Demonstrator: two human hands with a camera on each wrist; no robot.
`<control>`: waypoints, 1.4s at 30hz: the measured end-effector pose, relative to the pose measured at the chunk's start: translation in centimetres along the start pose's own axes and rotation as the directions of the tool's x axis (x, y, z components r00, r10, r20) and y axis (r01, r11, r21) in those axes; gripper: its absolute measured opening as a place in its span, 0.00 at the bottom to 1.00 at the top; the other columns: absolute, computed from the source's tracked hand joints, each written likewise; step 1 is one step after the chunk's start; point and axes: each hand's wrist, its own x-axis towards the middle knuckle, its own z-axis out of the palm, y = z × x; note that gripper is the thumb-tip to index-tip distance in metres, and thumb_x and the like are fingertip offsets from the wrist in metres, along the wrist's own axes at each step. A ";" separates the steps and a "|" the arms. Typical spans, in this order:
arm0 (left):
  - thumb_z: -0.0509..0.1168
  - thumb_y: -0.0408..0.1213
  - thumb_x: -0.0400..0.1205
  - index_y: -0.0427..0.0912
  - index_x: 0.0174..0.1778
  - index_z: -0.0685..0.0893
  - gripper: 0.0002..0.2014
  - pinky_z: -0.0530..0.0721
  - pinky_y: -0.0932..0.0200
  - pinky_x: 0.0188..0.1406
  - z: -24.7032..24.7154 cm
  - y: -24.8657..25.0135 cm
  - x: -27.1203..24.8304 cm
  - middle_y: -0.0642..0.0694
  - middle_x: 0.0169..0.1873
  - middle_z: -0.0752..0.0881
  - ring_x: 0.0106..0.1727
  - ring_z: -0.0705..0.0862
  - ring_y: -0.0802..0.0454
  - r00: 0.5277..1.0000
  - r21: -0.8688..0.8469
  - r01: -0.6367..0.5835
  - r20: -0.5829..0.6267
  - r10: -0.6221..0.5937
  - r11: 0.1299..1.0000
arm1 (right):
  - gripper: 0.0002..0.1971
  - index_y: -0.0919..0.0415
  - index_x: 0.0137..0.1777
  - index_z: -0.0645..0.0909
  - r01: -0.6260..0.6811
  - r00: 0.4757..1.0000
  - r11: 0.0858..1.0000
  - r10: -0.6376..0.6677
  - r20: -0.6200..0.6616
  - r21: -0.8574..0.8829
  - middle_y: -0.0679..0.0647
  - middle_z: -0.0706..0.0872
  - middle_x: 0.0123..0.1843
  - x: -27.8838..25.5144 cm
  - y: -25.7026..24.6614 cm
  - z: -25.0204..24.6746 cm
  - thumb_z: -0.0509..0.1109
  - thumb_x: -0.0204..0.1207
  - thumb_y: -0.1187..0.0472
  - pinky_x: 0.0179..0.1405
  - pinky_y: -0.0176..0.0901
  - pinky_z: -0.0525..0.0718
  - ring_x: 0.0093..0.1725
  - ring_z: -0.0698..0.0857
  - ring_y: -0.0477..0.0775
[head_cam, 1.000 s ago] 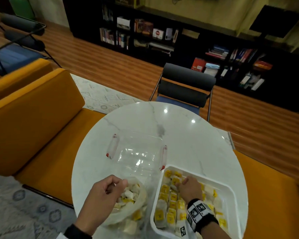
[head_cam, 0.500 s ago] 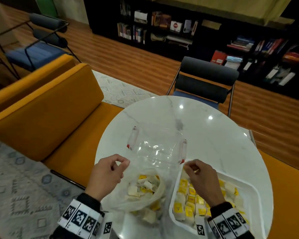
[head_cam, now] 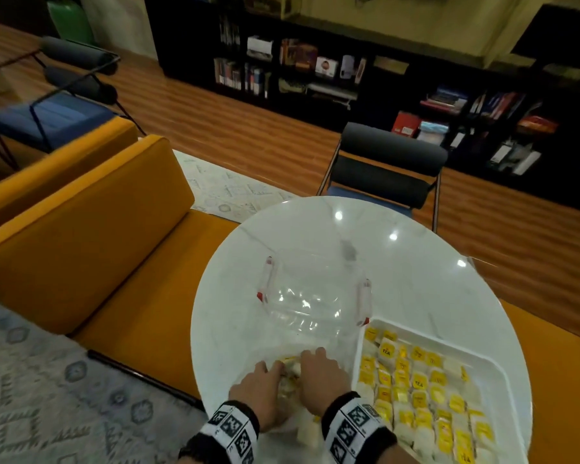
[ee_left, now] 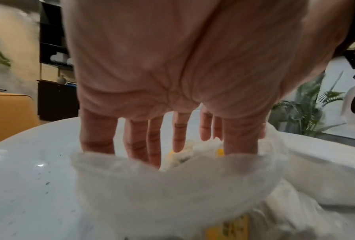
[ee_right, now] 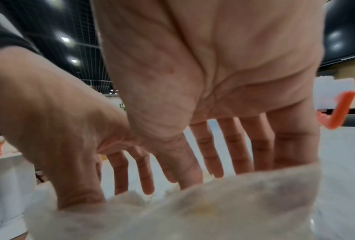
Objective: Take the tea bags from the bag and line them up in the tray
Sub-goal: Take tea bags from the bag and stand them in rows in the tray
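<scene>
A clear plastic bag point(head_cam: 312, 296) with red-tipped zip strips lies on the round white table point(head_cam: 416, 279). Loose tea bags point(head_cam: 290, 366) are heaped at its near end. Both hands reach into that heap side by side. My left hand point(head_cam: 275, 368) is on the left and my right hand point(head_cam: 312, 358) just beside it. In the left wrist view the left hand point(ee_left: 172, 146) points straight fingers down behind the bag's film point(ee_left: 172, 186). The right hand point(ee_right: 203, 170) does the same, fingertips hidden by film point(ee_right: 192, 211). To the right, the white tray point(head_cam: 449, 343) holds rows of yellow-tagged tea bags point(head_cam: 419, 383).
An orange sofa point(head_cam: 81, 229) runs along the table's left side. A dark chair point(head_cam: 389, 162) stands beyond the far edge, with black bookshelves point(head_cam: 315, 72) behind it. The tray's near end runs out of the head view at the bottom.
The left hand let go of the bag's rim and went into the heap. The right hand left the tray's far-left corner and moved left into the bag.
</scene>
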 end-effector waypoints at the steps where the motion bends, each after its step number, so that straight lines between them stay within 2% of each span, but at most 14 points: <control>1: 0.72 0.53 0.78 0.55 0.80 0.62 0.37 0.80 0.43 0.67 0.2 -0.3 0.0 0.43 0.70 0.71 0.70 0.79 0.39 1.000 0.013 -0.002 0.025 0.002 1.000 | 0.18 0.61 0.74 0.70 -0.006 1.000 1.000 0.006 0.004 -0.004 0.61 0.73 0.73 0.0 0.0 0.4 0.58 0.85 0.63 0.67 0.49 0.77 0.71 0.78 0.62; 5: 0.73 0.51 0.77 0.52 0.79 0.64 0.36 0.80 0.44 0.69 0.5 -0.7 0.1 0.43 0.69 0.71 0.68 0.80 0.39 0.998 0.003 -0.039 0.057 0.039 0.999 | 0.18 0.66 0.75 0.72 0.005 1.000 0.998 -0.005 -0.005 -0.058 0.64 0.76 0.74 0.1 -0.4 1.8 0.54 0.87 0.65 0.73 0.49 0.74 0.73 0.76 0.61; 14: 0.68 0.45 0.79 0.52 0.76 0.73 0.27 0.79 0.47 0.71 -0.2 -1.1 1.0 0.44 0.71 0.73 0.71 0.79 0.39 0.984 0.072 -0.130 0.132 0.119 0.989 | 0.18 0.67 0.70 0.78 -0.009 0.999 1.000 0.008 -0.036 -0.027 0.64 0.80 0.71 0.7 0.0 1.1 0.53 0.86 0.71 0.70 0.49 0.76 0.71 0.79 0.63; 20: 0.69 0.44 0.78 0.59 0.80 0.66 0.33 0.79 0.48 0.71 -0.6 -1.8 1.3 0.51 0.74 0.77 0.72 0.80 0.45 0.994 -0.104 -0.106 0.012 0.108 0.989 | 0.15 0.63 0.64 0.81 -0.024 0.998 0.993 0.031 -0.056 0.119 0.61 0.82 0.64 0.8 1.5 0.9 0.57 0.82 0.68 0.61 0.46 0.79 0.64 0.83 0.62; 22: 0.69 0.42 0.78 0.63 0.81 0.63 0.36 0.80 0.48 0.71 -0.5 -2.3 1.5 0.52 0.74 0.79 0.71 0.81 0.46 0.993 -0.159 -0.115 -0.022 0.113 0.981 | 0.11 0.61 0.56 0.83 0.017 0.996 0.981 -0.001 -0.085 0.191 0.59 0.83 0.58 0.4 2.0 0.7 0.61 0.79 0.66 0.56 0.45 0.79 0.59 0.83 0.61; 24: 0.68 0.43 0.76 0.66 0.80 0.63 0.36 0.80 0.47 0.70 -0.3 -2.7 1.7 0.53 0.72 0.81 0.70 0.82 0.47 0.992 -0.216 -0.128 -0.030 0.124 0.968 | 0.05 0.59 0.45 0.84 0.058 0.992 0.956 -0.023 -0.121 0.288 0.55 0.82 0.46 -0.3 2.5 0.0 0.66 0.75 0.61 0.47 0.43 0.80 0.50 0.83 0.57; 26: 0.68 0.46 0.75 0.65 0.80 0.65 0.35 0.79 0.49 0.72 -0.2 -2.8 1.9 0.54 0.72 0.81 0.70 0.81 0.49 0.988 -0.245 -0.157 -0.031 0.155 0.957 | 0.06 0.59 0.39 0.84 0.096 0.987 0.916 -0.037 -0.156 0.391 0.51 0.81 0.36 -1.3 3.3 -0.9 0.70 0.71 0.57 0.39 0.44 0.82 0.42 0.85 0.56; 29: 0.64 0.39 0.83 0.56 0.76 0.74 0.23 0.77 0.63 0.68 -0.8 -2.4 1.5 0.53 0.68 0.83 0.68 0.81 0.53 0.980 -0.278 -0.200 -0.057 0.192 0.940 | 0.09 0.58 0.32 0.83 0.141 0.975 0.817 -0.017 -0.221 0.559 0.45 0.76 0.22 -3.1 4.3 -2.9 0.76 0.68 0.54 0.32 0.47 0.84 0.27 0.81 0.48; 31: 0.59 0.33 0.87 0.51 0.63 0.82 0.12 0.77 0.70 0.58 -1.5 -2.3 1.2 0.51 0.60 0.86 0.60 0.83 0.55 0.976 -0.333 -0.210 -0.122 0.179 0.919 | 0.08 0.55 0.32 0.84 0.177 0.967 0.747 -0.010 -0.255 0.641 0.48 0.81 0.21 -4.3 4.7 -4.4 0.77 0.68 0.55 0.32 0.49 0.85 0.25 0.83 0.51; 33: 0.58 0.33 0.89 0.50 0.48 0.84 0.11 0.81 0.66 0.51 -2.4 -2.1 0.5 0.51 0.50 0.89 0.50 0.86 0.54 0.973 -0.474 -0.203 -0.198 0.122 0.857 | 0.04 0.56 0.35 0.87 0.205 0.964 0.671 -0.013 -0.265 0.713 0.58 0.86 0.28 -5.5 4.6 -6.1 0.77 0.69 0.58 0.35 0.53 0.87 0.30 0.89 0.59; 34: 0.58 0.34 0.90 0.47 0.45 0.85 0.12 0.83 0.62 0.49 -2.9 -1.8 0.1 0.50 0.46 0.90 0.47 0.87 0.53 0.972 -0.564 -0.196 -0.221 0.082 0.802 | 0.03 0.56 0.36 0.87 0.214 0.963 0.638 -0.011 -0.270 0.739 0.61 0.87 0.30 -6.2 4.6 -6.9 0.77 0.70 0.60 0.35 0.52 0.87 0.31 0.90 0.60; 36: 0.58 0.40 0.91 0.42 0.46 0.87 0.14 0.84 0.58 0.47 -4.1 -0.7 -0.9 0.46 0.42 0.92 0.46 0.90 0.49 0.972 -0.721 -0.192 -0.231 0.030 0.666 | 0.03 0.56 0.37 0.88 0.230 0.960 0.601 -0.011 -0.280 0.765 0.61 0.88 0.31 -7.0 4.5 -8.3 0.77 0.71 0.62 0.36 0.51 0.87 0.32 0.90 0.59; 38: 0.57 0.48 0.91 0.40 0.50 0.89 0.19 0.85 0.55 0.48 -5.1 0.6 -1.5 0.45 0.44 0.93 0.49 0.91 0.47 0.979 -0.831 -0.178 -0.205 0.007 0.527 | 0.03 0.55 0.38 0.89 0.243 0.958 0.578 -0.017 -0.287 0.779 0.58 0.88 0.31 -7.6 4.3 -9.3 0.77 0.72 0.63 0.36 0.49 0.87 0.32 0.90 0.58; 42: 0.53 0.60 0.88 0.37 0.55 0.89 0.30 0.87 0.47 0.58 -5.9 2.2 -1.6 0.38 0.51 0.92 0.53 0.90 0.43 0.998 -0.954 -0.069 -0.064 0.028 0.292 | 0.05 0.55 0.39 0.90 0.258 0.960 0.501 -0.039 -0.276 0.826 0.58 0.89 0.33 -8.6 3.8 -11.1 0.78 0.73 0.65 0.34 0.41 0.85 0.32 0.89 0.54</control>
